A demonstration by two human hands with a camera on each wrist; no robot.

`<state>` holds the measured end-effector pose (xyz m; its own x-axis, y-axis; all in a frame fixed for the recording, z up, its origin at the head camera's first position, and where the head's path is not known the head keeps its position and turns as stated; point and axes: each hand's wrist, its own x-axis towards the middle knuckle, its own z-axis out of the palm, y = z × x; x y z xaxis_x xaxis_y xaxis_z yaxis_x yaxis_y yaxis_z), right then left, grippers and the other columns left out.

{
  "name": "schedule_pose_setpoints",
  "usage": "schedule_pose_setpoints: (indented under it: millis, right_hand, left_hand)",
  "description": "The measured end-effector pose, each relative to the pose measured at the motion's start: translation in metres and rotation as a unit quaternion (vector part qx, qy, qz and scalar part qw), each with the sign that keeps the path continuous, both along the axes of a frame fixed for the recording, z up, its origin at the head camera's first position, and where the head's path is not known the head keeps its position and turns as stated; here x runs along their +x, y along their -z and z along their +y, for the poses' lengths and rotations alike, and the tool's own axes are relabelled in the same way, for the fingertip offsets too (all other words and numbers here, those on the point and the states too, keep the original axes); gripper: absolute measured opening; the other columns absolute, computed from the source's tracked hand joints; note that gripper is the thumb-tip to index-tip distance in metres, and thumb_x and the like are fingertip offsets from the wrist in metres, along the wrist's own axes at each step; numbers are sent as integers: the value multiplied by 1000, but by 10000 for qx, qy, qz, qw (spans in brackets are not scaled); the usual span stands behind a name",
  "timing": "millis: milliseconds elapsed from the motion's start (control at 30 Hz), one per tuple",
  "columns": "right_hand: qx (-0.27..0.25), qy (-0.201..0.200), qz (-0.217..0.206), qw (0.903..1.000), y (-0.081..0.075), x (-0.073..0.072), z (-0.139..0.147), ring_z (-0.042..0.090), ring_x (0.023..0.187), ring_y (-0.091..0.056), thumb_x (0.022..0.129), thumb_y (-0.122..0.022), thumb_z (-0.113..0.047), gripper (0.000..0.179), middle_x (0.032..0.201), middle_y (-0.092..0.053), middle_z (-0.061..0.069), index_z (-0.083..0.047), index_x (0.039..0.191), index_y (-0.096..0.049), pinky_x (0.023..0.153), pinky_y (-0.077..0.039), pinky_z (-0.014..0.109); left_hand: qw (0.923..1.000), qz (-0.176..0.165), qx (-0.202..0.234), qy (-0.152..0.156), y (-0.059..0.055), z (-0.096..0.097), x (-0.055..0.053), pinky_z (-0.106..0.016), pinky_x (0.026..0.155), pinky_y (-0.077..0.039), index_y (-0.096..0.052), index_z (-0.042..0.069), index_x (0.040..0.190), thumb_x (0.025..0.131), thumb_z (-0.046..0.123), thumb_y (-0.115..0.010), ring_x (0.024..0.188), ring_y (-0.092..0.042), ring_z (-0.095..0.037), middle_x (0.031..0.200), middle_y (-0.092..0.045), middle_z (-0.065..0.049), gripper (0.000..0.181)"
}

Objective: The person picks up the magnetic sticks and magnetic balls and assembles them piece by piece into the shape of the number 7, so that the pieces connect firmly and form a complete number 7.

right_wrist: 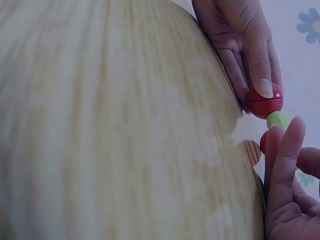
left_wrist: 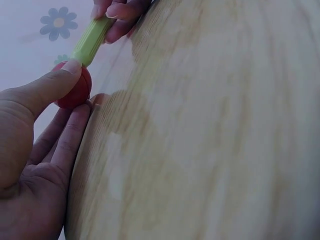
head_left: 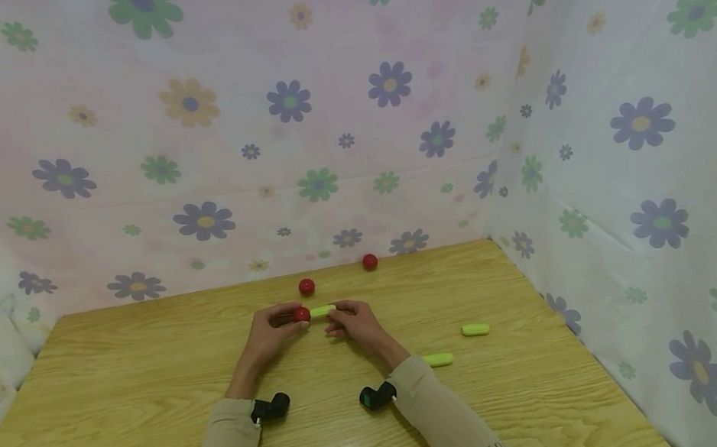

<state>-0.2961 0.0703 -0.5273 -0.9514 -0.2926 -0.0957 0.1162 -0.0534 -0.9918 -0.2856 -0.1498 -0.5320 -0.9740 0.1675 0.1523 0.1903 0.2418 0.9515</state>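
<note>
My left hand point(head_left: 271, 335) pinches a glossy red ball point(head_left: 301, 315) between thumb and fingers. A seam runs around the ball point(right_wrist: 265, 105) in the right wrist view. My right hand point(head_left: 360, 324) holds the far end of a ridged light-green handle point(left_wrist: 91, 44) between thumb and fingers. The handle's other end meets the ball; whether it sits inside the ball or only touches it, I cannot tell. In the right wrist view my right fingers hide most of the handle point(right_wrist: 276, 120). Both hands are low over the wooden table point(head_left: 147, 394).
Two more red balls lie toward the back, one point(head_left: 307, 287) just beyond my left hand, the other point(head_left: 369, 261) at the far edge. Two green handles lie on the right, one point(head_left: 475, 330) farther out, one point(head_left: 439, 359) beside my right sleeve. Flowered cloth point(head_left: 298, 147) hangs around the table.
</note>
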Motion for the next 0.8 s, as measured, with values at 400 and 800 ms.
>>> schedule_pose_setpoints:
  millis: [400,800]
  right_hand:
    - [-244,102,-17,9996,2,5,4,7,79,-69,108,-48,-7,41,125,-60,36,14,144,-46,78,-61,21]
    - [-660,401,-225,9968,2,12,4,8,78,-69,108,-48,-7,38,108,-69,18,16,138,-50,74,-61,20]
  left_hand:
    - [9999,46,127,-41,2,-1,0,-17,86,-55,-67,-3,130,90,12,-79,114,-67,-37,126,-68,-22,44]
    - [9996,28,273,-76,6,-1,0,-19,87,-55,-65,-5,132,90,10,-79,115,-67,-36,127,-68,-24,46]
